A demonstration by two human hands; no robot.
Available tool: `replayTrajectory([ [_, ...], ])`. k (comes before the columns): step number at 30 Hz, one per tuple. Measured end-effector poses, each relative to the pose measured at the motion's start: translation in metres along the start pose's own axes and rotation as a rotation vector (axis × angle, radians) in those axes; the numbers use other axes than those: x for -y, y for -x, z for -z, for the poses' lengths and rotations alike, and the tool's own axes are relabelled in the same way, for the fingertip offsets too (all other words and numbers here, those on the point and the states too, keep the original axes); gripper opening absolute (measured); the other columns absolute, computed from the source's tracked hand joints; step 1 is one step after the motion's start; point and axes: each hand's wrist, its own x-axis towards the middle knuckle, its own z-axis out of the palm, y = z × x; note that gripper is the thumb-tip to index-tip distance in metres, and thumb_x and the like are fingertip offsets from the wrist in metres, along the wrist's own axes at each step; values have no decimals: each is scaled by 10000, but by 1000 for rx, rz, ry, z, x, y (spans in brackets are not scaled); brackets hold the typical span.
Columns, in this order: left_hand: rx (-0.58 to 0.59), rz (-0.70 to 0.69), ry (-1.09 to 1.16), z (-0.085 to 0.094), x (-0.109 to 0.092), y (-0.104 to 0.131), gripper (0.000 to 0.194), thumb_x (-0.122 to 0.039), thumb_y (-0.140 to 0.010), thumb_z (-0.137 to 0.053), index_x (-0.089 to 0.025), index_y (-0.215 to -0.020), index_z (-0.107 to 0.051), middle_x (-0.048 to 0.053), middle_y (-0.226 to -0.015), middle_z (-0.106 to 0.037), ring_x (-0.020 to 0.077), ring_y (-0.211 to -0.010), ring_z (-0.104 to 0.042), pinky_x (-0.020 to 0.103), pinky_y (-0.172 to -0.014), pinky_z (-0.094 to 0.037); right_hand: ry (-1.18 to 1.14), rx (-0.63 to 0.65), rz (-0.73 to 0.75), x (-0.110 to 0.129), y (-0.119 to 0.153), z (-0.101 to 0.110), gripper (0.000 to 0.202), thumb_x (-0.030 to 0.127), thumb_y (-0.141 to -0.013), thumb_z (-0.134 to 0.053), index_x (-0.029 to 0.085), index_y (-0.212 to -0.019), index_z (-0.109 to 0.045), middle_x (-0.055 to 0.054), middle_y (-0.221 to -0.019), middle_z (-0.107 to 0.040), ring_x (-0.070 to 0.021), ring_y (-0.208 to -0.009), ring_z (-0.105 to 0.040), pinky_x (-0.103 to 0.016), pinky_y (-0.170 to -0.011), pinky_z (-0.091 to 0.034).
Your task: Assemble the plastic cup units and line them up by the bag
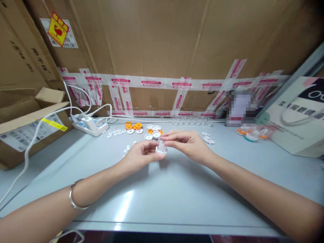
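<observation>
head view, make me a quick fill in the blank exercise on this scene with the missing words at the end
1. The left hand and the right hand are at a clear-topped piece, and a bit of ____ shows beneath its white ring.
2. The silver bangle is worn on the person's ____ arm.
3. The sticker on the big cardboard box is red and ____.
4. The cables at the power strip are ____ in colour.

Missing words: orange; left; yellow; white

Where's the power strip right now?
In the head view, the power strip is at back left on the table, just right of the open cardboard box.
</observation>
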Motion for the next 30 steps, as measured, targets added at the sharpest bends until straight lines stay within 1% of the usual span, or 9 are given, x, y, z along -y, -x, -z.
replayTrajectory([
  [5,-5,4,18,-2,-3,1,348,-252,-702,-692,-152,-1025,-607,66,-1054,-657,193,-958,-611,319,-875,-452,1,-28,24,-3,2,0,114,274,-689,-688,247,-794,-723,-27,-930,-708,-198,-973,-626,-369,-845,-519],
  [9,-2,-2,13,-2,-5,1,345,-241,-705,-690,-154,-1030,-613,63,-1056,-659,195,-961,-614,317,-881,-457,-6,-10,35,-1,4,0,130,285,-697,-681,237,-813,-714,-35,-949,-694,-196,-983,-618,-351,-810,-537],
  [12,-17,6,3,-2,-5,1,351,-236,-705,-687,-149,-1036,-612,64,-1058,-658,192,-954,-616,310,-878,-462,-28,-11,65,-2,5,-2,122,293,-704,-677,217,-796,-701,-44,-942,-680,-185,-958,-620,-355,-828,-528],
  [18,-110,-2,-74,-4,1,0,366,-261,-675,-704,-133,-1006,-616,73,-1002,-669,194,-883,-630,309,-814,-489,33,-164,166,-21,11,-19,79,283,-748,-650,206,-767,-648,-43,-887,-642,-178,-919,-602,-376,-863,-475],
  [23,-189,-25,-141,-8,5,1,335,-254,-660,-714,-122,-953,-619,66,-908,-677,180,-812,-629,304,-784,-492,11,-269,150,-34,13,-32,106,311,-764,-635,210,-767,-602,-25,-856,-579,-164,-878,-585,-344,-845,-467],
  [25,-154,4,-86,-7,5,1,346,-260,-668,-714,-127,-971,-612,66,-929,-673,185,-843,-626,306,-805,-484,-53,-230,147,-33,11,-31,111,319,-786,-609,211,-784,-585,-28,-882,-569,-158,-905,-582,-330,-849,-473],
  [27,-67,31,7,-4,4,1,328,-277,-704,-691,-132,-987,-609,68,-961,-665,190,-892,-616,305,-829,-471,-109,-122,147,-29,9,-26,117,329,-808,-579,220,-851,-574,-39,-969,-578,-163,-988,-571,-336,-881,-469],
  [28,-27,28,51,-3,3,1,307,-284,-725,-674,-134,-985,-610,67,-965,-662,188,-905,-611,300,-834,-465,-109,-46,154,-27,8,-22,166,336,-794,-597,230,-917,-566,-45,-1032,-577,-172,-1037,-557,-348,-902,-463],
  [30,33,1,115,1,3,2,271,-289,-758,-649,-138,-981,-616,61,-962,-657,178,-906,-603,285,-831,-457,-10,82,201,-23,8,-14,409,341,-715,-684,256,-1080,-520,-56,-1162,-549,-201,-1122,-517,-386,-949,-438],
])
